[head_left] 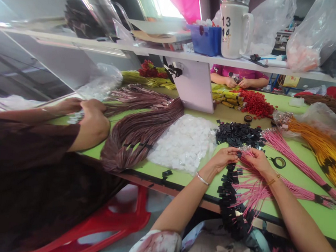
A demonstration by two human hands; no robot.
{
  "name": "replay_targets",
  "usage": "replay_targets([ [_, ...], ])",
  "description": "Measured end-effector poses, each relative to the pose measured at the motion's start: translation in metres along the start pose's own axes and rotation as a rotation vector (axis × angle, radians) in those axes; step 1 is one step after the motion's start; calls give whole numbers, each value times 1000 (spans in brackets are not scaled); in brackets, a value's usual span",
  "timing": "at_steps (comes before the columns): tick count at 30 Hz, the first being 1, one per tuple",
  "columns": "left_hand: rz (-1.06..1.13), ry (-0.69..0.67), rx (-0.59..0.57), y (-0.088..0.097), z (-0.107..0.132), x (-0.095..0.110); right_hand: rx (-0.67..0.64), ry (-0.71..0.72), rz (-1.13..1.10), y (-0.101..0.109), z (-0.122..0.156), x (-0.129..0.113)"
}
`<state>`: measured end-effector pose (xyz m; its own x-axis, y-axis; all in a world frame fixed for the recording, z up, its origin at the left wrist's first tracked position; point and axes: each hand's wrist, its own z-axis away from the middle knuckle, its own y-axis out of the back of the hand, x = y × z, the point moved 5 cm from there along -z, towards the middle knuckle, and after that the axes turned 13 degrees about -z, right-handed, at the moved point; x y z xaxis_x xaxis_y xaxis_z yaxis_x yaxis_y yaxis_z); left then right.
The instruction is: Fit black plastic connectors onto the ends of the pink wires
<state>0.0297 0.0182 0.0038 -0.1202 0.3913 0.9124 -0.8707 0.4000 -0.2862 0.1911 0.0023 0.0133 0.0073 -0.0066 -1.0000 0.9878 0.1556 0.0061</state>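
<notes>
My left hand (225, 157) pinches a small black connector housing (239, 154) between thumb and fingers. Beside it, my right hand (257, 159) is closed on the ends of pink wires (256, 192), whose metal terminals (245, 148) show between the two hands. From there the wires fan out over the green tabletop and under my right forearm. A row of black housings (228, 186), many with pink wires attached, hangs over the table's front edge. Just behind my hands lies a heap of loose black housings (239, 134).
A bag of white connectors (184, 143) and brown wire bundles (138, 131) lie left. Black tape (279, 162), another pink bundle (297, 161) and orange wires (325, 143) lie right. Co-workers' hands (94, 109) work at left and behind. A shelf (168, 52) crosses above, bearing a white mug (234, 30).
</notes>
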Motion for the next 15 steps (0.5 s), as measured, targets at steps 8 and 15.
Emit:
replay_targets([
  [8, -3, 62, 6, 3, 1, -2, 48, 116, 285, -2, 1, -11],
  [15, 25, 77, 6, 6, -2, -6, 60, 229, 519, -8, 7, -18],
])
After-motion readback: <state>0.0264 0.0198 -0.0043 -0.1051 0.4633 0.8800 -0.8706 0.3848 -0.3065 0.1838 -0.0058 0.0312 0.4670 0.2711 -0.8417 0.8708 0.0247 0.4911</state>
